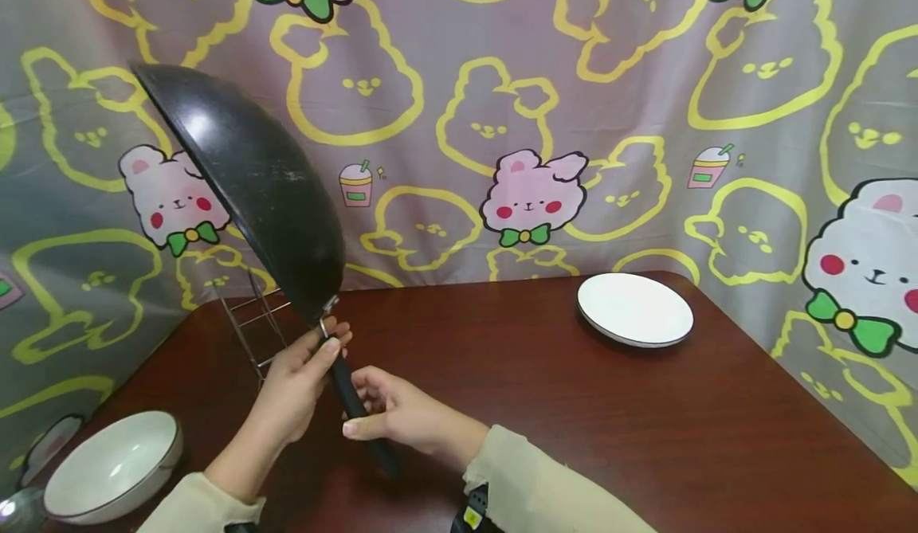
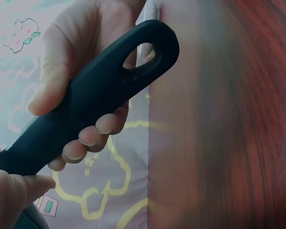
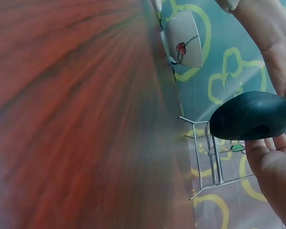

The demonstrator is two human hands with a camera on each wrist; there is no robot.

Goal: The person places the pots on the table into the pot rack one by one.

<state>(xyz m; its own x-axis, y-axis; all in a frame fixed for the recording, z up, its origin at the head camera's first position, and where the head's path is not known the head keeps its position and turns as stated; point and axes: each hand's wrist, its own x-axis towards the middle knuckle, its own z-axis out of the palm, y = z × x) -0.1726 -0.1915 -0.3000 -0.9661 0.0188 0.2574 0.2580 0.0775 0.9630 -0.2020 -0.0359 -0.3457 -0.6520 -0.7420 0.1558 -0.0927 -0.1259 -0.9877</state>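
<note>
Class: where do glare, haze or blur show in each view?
Head: a bright glare spot on the wok; left wrist: hazy smear on the tabletop, cloth washed out at upper left; right wrist: similar haze on the tabletop, the bowl clearer.

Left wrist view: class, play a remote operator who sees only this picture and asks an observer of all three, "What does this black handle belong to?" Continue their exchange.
Observer: A large dark wok, held up above the table.
Operator: Which hand is nearer the wok's body?
Observer: The left hand; the right hand grips farther down the handle.
Operator: Is there any dish over on the table's right side?
Observer: Yes, a round white plate sits there, toward the far edge.
</note>
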